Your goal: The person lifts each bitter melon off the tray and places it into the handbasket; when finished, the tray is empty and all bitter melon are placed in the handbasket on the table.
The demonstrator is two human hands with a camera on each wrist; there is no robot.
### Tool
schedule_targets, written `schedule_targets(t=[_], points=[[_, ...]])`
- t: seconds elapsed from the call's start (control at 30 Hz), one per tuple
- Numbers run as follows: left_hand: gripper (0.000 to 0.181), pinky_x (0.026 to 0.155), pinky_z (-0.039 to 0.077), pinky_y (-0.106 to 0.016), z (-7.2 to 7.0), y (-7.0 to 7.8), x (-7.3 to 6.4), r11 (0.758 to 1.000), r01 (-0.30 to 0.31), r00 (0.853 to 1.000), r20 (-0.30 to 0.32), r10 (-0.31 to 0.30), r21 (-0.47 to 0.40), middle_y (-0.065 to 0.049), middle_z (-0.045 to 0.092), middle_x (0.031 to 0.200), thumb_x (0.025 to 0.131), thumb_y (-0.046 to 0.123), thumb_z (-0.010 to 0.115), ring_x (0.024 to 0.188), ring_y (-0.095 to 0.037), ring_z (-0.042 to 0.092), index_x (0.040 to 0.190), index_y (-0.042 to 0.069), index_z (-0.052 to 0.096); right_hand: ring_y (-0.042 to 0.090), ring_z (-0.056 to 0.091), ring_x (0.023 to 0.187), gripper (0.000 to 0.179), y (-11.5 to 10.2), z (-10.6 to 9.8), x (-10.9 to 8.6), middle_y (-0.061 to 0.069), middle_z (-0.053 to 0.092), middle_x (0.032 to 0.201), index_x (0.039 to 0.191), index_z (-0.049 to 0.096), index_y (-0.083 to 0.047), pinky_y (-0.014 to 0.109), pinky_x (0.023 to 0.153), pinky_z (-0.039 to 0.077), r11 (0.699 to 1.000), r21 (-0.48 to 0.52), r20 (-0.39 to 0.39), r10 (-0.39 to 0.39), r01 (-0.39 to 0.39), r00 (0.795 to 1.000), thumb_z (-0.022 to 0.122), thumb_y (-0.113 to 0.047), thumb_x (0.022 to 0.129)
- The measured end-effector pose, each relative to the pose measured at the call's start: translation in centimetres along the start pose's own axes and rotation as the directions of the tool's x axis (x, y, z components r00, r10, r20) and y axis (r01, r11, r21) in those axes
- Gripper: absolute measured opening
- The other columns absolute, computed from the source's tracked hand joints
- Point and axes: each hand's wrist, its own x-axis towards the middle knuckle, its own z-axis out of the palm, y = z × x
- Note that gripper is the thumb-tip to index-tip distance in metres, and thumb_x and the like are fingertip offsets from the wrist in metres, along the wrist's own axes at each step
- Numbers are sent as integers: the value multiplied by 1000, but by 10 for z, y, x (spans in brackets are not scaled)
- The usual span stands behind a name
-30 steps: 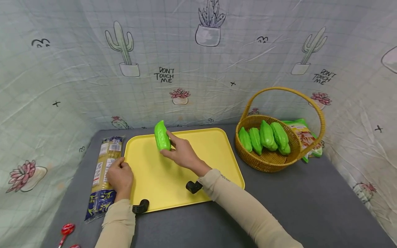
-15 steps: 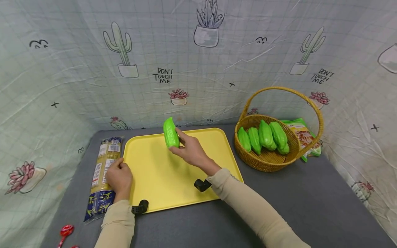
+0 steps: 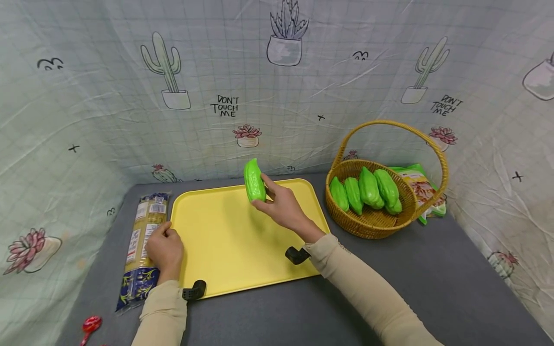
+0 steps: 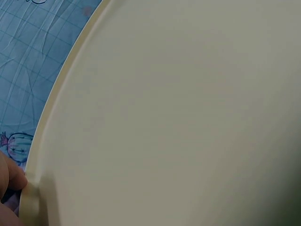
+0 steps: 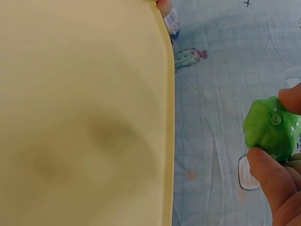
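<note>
In the head view, my right hand holds a glossy green bitter melon by its side, raised above the far part of the yellow tray. The right wrist view looks at one end of that bitter melon, pinched between thumb and fingers. At the tray's left edge, my left hand grips the rim with curled fingers; a fingertip lies against the rim in the left wrist view. Several more bitter melons lie in a wicker basket right of the tray.
A long pack of pasta lies left of the tray, partly behind my left hand. A red lollipop is at the lower left. A green food packet sits behind the basket, whose tall handle arches over it. Printed cloth hangs behind.
My right hand has moved to the right across the tray, carrying the bitter melon slightly higher. My left hand stays at the tray's left rim.
</note>
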Motion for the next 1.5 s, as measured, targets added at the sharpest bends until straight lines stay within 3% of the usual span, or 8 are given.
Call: schedule_targets(t=[0.43,0.83,1.2,1.5], points=[[34,106,46,-60,0,-1,-2,1000,8,1000,3,-8,-1,-29,67,127,100,3,46,120,-48,61,123,-7,70,32,45,146,82,16,-40,-15,22,36,162,163,22,-7,38,103,54,1000,11,-54,28,-27,998,70,-18,97],[35,104,47,-60,0,-2,-3,1000,16,1000,9,-16,-3,-29,67,127,101,4,46,120,-48,61,124,-7,70,34,49,143,85,38,-91,-40,18,32,165,164,16,-12,46,104,54,996,44,-117,85,-80,990,68,-22,98],[35,104,47,-61,-1,-2,-2,1000,28,999,15,-28,1,-29,67,129,102,5,46,120,-48,61,125,-6,69,38,43,147,85,60,-133,-65,18,27,168,165,14,-12,51,107,50,986,-47,-180,149,-160,972,66,-31,99],[35,102,48,-61,1,-1,-2,1000,8,1000,7,-8,6,-30,68,126,101,4,46,118,-49,62,123,-7,70,45,46,142,86,85,-155,-76,24,33,164,165,15,-11,58,106,50,950,-153,-218,237,-273,947,64,-38,100]])
